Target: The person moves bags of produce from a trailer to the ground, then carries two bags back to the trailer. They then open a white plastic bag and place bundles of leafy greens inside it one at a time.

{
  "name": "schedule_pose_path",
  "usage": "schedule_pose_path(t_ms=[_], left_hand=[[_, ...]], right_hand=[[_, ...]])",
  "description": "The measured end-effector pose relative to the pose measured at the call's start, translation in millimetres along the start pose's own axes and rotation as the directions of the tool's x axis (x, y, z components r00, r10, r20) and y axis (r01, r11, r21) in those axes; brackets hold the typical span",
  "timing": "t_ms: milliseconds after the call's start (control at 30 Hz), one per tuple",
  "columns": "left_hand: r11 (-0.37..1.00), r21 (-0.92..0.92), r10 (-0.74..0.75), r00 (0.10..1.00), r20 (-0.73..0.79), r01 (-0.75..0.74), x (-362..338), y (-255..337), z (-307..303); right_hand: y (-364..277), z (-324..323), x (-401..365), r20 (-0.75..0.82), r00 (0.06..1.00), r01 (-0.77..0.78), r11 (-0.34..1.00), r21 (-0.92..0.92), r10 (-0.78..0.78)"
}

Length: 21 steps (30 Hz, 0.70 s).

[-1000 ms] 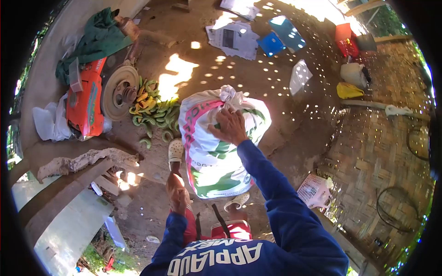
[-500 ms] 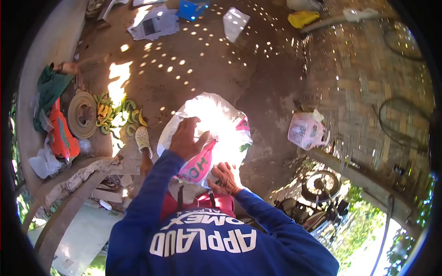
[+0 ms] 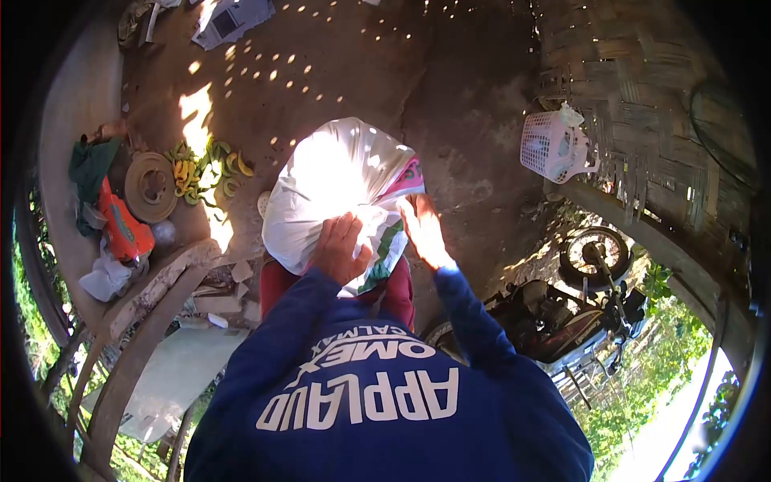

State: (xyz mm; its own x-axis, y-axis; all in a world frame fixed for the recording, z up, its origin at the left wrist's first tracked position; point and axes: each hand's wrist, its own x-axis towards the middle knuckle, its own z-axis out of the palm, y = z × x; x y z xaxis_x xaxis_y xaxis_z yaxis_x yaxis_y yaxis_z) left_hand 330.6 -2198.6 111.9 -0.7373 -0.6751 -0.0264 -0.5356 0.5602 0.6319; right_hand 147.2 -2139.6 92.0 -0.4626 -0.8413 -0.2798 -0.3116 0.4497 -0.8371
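Observation:
A bulging white sack (image 3: 321, 173) with pink and green printed patches stands between my knees, its upper part bright in sunlight. My left hand (image 3: 341, 247) is closed on gathered cloth on the near side of the sack, fingers curled. At the sack's right edge, just below the pink patch, my right hand (image 3: 426, 231) grips the material, its fingertips partly hidden by the folds. What the sack contains is hidden.
Green and yellow bananas (image 3: 205, 170) lie on the floor at left, beside a round wheel-like disc (image 3: 150, 187) and an orange tool (image 3: 124, 225). To the right are a pinkish-white plastic basket (image 3: 550, 145) and a parked motorcycle (image 3: 554, 317). Papers (image 3: 233, 20) lie at the far left.
My left hand has moved down to the sack's near side. My right hand has gone up to its right edge. The sack's folds have shifted, and the head view has tilted nearer my body.

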Motion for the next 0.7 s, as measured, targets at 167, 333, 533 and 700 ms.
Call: schedule_pose_path(t_ms=[167,333,533,700], left_hand=[[0.992,-0.125,-0.015,0.995,0.103,0.028,-23,0,-30],[0.986,-0.134,-0.061,0.969,0.241,0.095,-43,1,-32],[0.974,-0.161,-0.062,0.867,0.495,0.162,-42,19,-33],[0.983,-0.173,0.054,0.827,0.560,0.053,-56,15,-19]], right_hand=[[-36,30,18,0.522,0.827,-0.185,0.977,-0.103,0.212],[-11,66,2,0.534,0.845,-0.147,0.954,0.261,-0.016],[-27,58,2,0.700,0.664,-0.111,0.960,-0.257,0.264],[-46,57,-22,0.555,0.807,0.146,0.843,-0.518,0.202]])
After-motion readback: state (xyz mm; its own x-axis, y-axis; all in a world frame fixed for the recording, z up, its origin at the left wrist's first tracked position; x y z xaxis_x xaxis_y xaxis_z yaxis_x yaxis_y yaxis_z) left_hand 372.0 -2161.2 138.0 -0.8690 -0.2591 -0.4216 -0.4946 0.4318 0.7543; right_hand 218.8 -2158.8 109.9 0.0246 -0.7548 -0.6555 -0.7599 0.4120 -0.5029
